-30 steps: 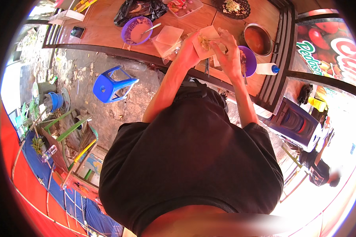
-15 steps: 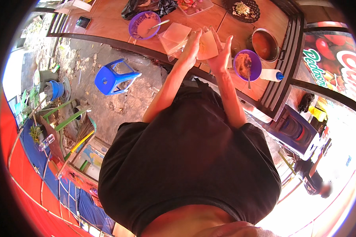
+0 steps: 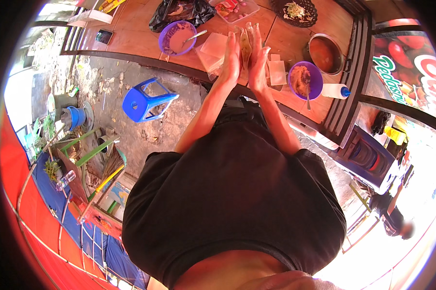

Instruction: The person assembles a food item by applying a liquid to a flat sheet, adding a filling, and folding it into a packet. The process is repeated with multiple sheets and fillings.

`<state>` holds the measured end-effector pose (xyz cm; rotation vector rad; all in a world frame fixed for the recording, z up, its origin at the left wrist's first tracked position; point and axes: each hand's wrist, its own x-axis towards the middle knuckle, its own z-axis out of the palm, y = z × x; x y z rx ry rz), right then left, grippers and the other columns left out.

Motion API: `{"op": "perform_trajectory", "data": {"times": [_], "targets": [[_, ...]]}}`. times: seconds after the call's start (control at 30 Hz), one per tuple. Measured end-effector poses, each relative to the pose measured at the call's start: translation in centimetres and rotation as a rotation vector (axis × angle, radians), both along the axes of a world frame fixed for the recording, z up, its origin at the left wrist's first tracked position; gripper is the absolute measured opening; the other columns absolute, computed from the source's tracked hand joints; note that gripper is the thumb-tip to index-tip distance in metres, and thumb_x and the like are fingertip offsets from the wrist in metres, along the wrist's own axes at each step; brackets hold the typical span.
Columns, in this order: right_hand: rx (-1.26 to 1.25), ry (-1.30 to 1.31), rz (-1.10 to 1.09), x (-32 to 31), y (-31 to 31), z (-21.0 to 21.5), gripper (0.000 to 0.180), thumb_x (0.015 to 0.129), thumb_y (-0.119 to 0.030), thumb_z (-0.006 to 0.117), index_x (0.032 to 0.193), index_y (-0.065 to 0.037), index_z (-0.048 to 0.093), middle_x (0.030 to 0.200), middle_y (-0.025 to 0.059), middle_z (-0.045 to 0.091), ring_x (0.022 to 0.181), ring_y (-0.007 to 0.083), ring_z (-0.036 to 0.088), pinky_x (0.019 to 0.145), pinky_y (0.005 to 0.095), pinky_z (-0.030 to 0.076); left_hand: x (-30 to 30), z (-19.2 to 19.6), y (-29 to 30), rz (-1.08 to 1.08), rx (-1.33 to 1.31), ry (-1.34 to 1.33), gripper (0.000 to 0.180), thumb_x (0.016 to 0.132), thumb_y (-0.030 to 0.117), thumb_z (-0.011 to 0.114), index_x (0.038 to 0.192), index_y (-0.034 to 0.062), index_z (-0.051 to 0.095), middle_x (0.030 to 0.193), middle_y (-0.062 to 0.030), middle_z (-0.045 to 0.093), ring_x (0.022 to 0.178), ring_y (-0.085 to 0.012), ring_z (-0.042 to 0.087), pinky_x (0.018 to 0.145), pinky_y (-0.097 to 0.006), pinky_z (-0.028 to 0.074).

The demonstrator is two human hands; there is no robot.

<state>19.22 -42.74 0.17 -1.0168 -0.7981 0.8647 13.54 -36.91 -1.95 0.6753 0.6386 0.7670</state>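
Observation:
My left hand (image 3: 231,60) and my right hand (image 3: 257,63) stand upright with flat palms facing each other over the wooden counter (image 3: 140,38). Between the palms sits a thin pale wrapper with filling (image 3: 246,41), pressed from both sides. A stack of pale square sheets (image 3: 214,48) lies just left of my left hand. A purple bowl of brown paste with a spoon (image 3: 305,79) stands right of my right hand. Another purple bowl with a pale mix and a spoon (image 3: 178,37) is further left.
A metal pot of red sauce (image 3: 324,52), a dark plate of greens (image 3: 294,10), a black bag (image 3: 177,12) and a white bottle with a blue cap (image 3: 335,91) are on the counter. A blue plastic stool (image 3: 145,100) stands on the ground below. A person (image 3: 394,217) stands at right.
Both hands have turned from holding the wrapper loosely to pressing it between upright flat palms. The view has shifted so the counter sits more to the left.

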Motion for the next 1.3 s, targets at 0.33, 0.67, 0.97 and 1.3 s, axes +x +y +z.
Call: {"op": "perform_trajectory", "data": {"times": [0.33,0.67,0.97,1.3], "targets": [[0.134,-0.432,0.030,1.0,0.1,-1.4,0.102,0.104,-0.069,0.033,0.166,0.003,-0.003,0.174,0.0243,0.000,0.162,0.0379,0.006,0.129,0.0463,0.009,-0.2,2.3,0.4,-0.070,0.061,0.045,0.072,0.113,0.053,0.028,0.165,0.0049,0.024,0.170,-0.0084,0.028,0.156,-0.0206,0.027,0.126,-0.036,0.022],[0.143,-0.519,0.033,0.6,-0.2,-0.8,0.112,0.100,-0.073,0.041,0.164,0.008,-0.004,0.173,0.0295,0.000,0.161,0.0412,0.001,0.129,0.0503,0.004,0.4,2.3,0.2,0.038,-0.037,0.090,0.069,0.110,0.060,0.036,0.157,0.0101,0.044,0.150,-0.0008,0.053,0.132,-0.0163,0.051,0.113,-0.033,0.038],[0.186,-0.560,0.014,0.8,-0.4,-0.4,0.112,0.100,-0.074,0.039,0.163,0.009,-0.004,0.173,0.0292,0.002,0.161,0.0428,0.000,0.129,0.0522,0.001,0.6,4.8,-0.4,-0.015,-0.012,0.022,0.068,0.111,0.054,0.036,0.164,0.0104,0.030,0.167,-0.0045,0.033,0.153,-0.0173,0.032,0.124,-0.032,0.026],[0.154,-0.506,-0.021,0.4,-0.2,0.1,0.107,0.101,-0.076,0.026,0.164,0.003,-0.012,0.173,0.0294,0.003,0.161,0.0423,0.004,0.129,0.0514,0.004,0.8,5.7,-0.1,0.036,-0.178,-0.009,0.063,0.109,0.054,0.046,0.157,0.0131,0.045,0.154,-0.0004,0.051,0.136,-0.0169,0.050,0.116,-0.033,0.037]]}}
